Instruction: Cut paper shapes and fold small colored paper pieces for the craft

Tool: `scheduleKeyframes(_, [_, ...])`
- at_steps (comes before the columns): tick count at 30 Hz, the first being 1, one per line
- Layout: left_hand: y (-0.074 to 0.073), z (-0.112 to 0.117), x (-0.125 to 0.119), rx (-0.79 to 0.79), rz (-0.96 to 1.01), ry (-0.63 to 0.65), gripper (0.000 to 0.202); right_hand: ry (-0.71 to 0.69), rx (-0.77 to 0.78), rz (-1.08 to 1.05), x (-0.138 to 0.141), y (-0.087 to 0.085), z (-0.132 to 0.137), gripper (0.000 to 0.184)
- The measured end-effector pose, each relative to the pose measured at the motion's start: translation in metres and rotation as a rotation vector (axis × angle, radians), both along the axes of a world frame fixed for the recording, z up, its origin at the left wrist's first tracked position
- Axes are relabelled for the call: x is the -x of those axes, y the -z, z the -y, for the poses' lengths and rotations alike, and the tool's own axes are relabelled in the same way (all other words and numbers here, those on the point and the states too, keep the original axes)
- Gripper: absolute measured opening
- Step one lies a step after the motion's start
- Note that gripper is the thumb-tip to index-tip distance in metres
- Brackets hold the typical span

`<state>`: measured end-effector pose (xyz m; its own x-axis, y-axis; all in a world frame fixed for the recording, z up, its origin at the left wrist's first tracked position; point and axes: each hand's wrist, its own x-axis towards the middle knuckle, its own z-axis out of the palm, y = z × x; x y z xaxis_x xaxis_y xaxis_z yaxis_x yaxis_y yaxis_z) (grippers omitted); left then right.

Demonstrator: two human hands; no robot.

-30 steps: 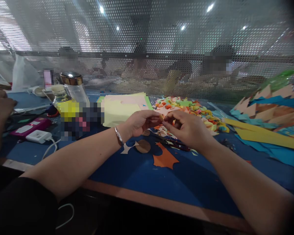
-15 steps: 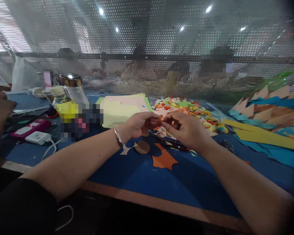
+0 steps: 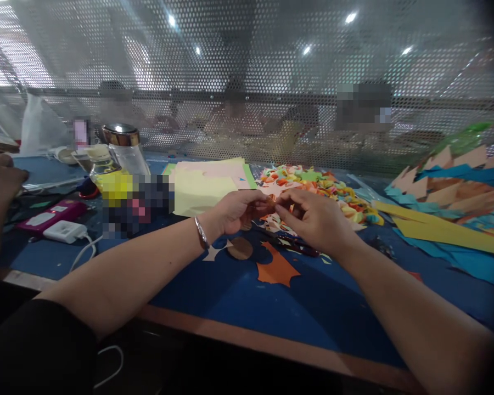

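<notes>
A small piece [image 3: 273,202] is sitting between the two hands, above the table [image 3: 239,307]; the fingers are covering most of it. The left hand [image 3: 242,211] is pinching it from one side and the right hand [image 3: 315,218] from the other, their tips almost meeting. A bracelet [image 3: 201,232] is circling the left wrist [image 3: 213,223]. On the tabletop below, a brown disc [image 3: 240,248] is lying between a pale scrap [image 3: 213,253] and an orange scrap [image 3: 278,267]. Beyond the right hand, a pile of cut paper [image 3: 313,184] is spreading out, and beside it sheets [image 3: 197,189] are lying stacked. Off to the right, a yellow strip [image 3: 456,230] is resting on blue paper [image 3: 463,259], near jagged sheets [image 3: 448,186]. To the left, a jar [image 3: 127,153] is standing beside a bottle [image 3: 101,159]; nearer, a white charger [image 3: 63,231] is lying just beside a purple box [image 3: 73,208]. At the far left, another person's hand [image 3: 0,176] is showing. A mesh screen [image 3: 230,60] is standing along the back.
</notes>
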<state>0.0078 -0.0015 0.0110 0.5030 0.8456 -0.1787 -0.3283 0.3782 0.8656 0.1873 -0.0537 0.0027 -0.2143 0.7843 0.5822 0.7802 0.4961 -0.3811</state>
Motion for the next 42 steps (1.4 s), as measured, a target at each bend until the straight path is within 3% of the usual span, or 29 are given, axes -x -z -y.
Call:
scheduleKeyframes(11, [-0.004, 0.004, 0.0, 0.031, -0.027, -0.053, 0.03, 0.038, -0.072, 0.056, 0.002, 0.001, 0.002, 0.013])
scheduleKeyframes(22, [-0.002, 0.004, 0.0, -0.024, -0.009, 0.027, 0.028, 0.07, -0.091, 0.078, 0.003, 0.0, 0.003, 0.009])
scheduleKeyframes(29, [0.0, 0.008, 0.002, -0.125, -0.018, 0.033, 0.023, 0.075, -0.084, 0.051, 0.002, 0.0, 0.002, 0.011])
scheduleKeyframes(35, [0.007, 0.011, 0.001, -0.304, -0.02, 0.028, 0.013, 0.098, -0.078, 0.04, 0.001, -0.002, 0.003, 0.012])
scheduleKeyframes(42, [0.007, 0.017, -0.002, -0.415, -0.075, -0.052, 0.028, 0.088, -0.086, 0.041, 0.003, -0.004, 0.004, 0.011])
